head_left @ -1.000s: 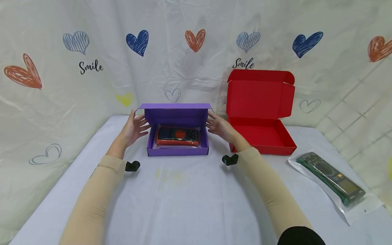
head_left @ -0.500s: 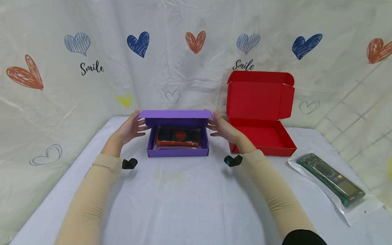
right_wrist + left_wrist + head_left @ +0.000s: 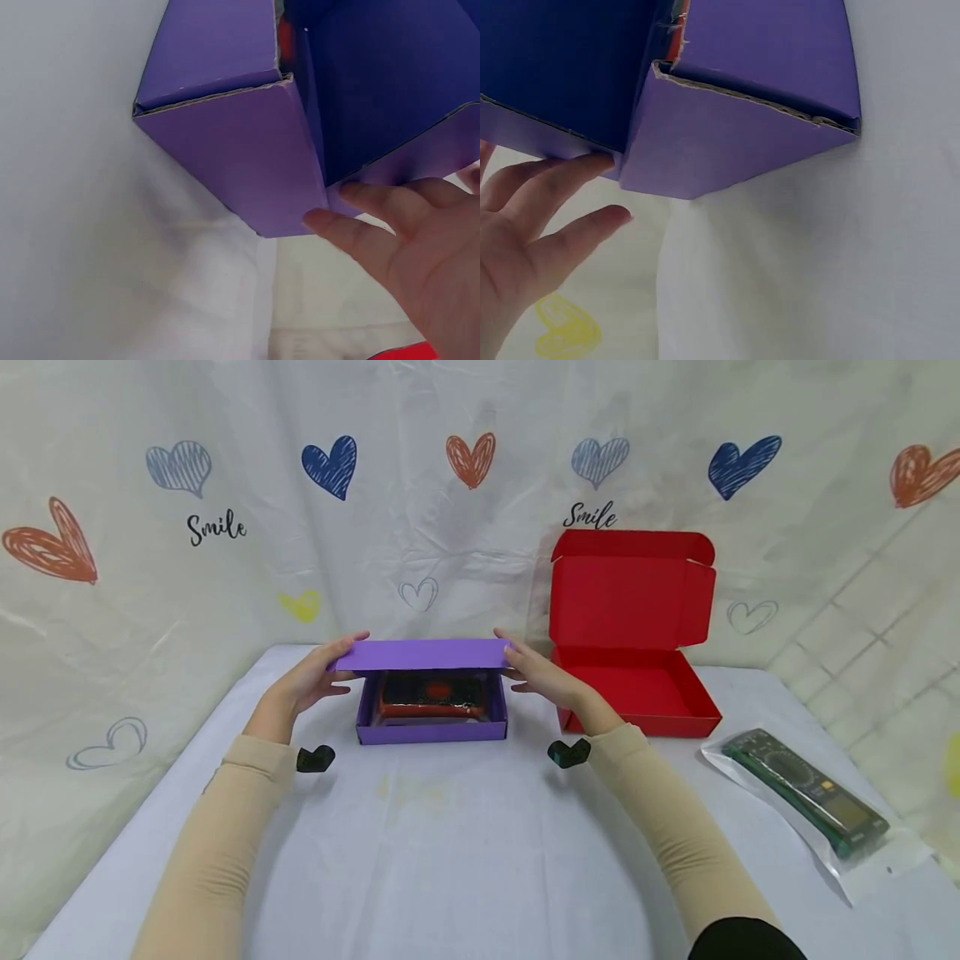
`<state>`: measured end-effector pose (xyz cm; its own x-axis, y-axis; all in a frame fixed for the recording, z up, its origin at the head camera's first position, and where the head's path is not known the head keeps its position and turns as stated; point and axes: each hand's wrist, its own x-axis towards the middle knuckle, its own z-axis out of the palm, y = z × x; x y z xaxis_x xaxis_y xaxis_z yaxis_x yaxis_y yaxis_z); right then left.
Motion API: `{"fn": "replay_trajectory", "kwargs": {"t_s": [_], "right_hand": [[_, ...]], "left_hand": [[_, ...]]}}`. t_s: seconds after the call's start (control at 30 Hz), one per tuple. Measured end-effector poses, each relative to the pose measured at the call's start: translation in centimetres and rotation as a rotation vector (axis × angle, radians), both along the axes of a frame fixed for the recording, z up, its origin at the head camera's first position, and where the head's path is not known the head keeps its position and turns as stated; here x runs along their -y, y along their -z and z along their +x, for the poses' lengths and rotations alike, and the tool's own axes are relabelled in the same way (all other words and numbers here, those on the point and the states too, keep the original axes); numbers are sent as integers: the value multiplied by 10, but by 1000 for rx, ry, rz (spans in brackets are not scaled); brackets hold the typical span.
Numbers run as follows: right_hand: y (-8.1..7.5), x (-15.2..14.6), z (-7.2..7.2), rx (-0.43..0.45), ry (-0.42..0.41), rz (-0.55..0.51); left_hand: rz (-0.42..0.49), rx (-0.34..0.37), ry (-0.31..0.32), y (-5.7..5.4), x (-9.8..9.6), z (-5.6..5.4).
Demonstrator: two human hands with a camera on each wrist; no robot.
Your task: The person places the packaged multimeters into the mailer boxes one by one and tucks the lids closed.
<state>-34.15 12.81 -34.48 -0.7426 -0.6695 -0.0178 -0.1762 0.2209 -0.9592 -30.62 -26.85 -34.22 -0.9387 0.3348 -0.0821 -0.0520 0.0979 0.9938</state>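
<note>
A purple cardboard box (image 3: 432, 733) stands at the far side of the table, its lid (image 3: 422, 655) tilted forward over the tray. Inside lies an orange and black multimeter (image 3: 432, 700) in clear plastic, partly shaded by the lid. At the lid's left end is my left hand (image 3: 306, 680), its fingers extended along the side flap. My right hand (image 3: 553, 682) is at the opposite end, fingers also extended. In the left wrist view, fingertips (image 3: 596, 164) touch the lid's flap near the hinge corner. The right wrist view has fingertips (image 3: 352, 193) against the other flap.
A red box (image 3: 637, 727) with its lid raised stands just right of the purple one. Farther right lies a green and black multimeter (image 3: 806, 789) in a plastic bag. A white curtain (image 3: 405, 543) printed with hearts hangs behind the table.
The purple lid has swung forward and down over the multimeter. Both hands have moved with it, staying at its two ends. The red box and bagged multimeter stay put.
</note>
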Motion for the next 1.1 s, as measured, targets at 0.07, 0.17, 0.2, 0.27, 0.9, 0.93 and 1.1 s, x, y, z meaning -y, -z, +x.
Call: {"fn": "replay_trajectory", "kwargs": {"t_s": [0.07, 0.17, 0.2, 0.27, 0.9, 0.93, 1.1], "right_hand": [[1, 0, 0, -10, -3, -3], [3, -1, 0, -41, 4, 7], [4, -1, 0, -54, 9, 11], [5, -1, 1, -79, 19, 20], [18, -1, 5, -195, 104, 90], [18, -1, 5, -197, 104, 91], [21, -2, 6, -207, 87, 111]], "left_hand": [[16, -5, 1, 2, 0, 0], [38, -16, 5, 4, 0, -1], [44, -19, 5, 4, 0, -1], [51, -22, 2, 6, 0, -2], [75, -26, -50, 17, 0, 0], [72, -27, -49, 18, 0, 0], [41, -40, -15, 21, 2, 1]]}}
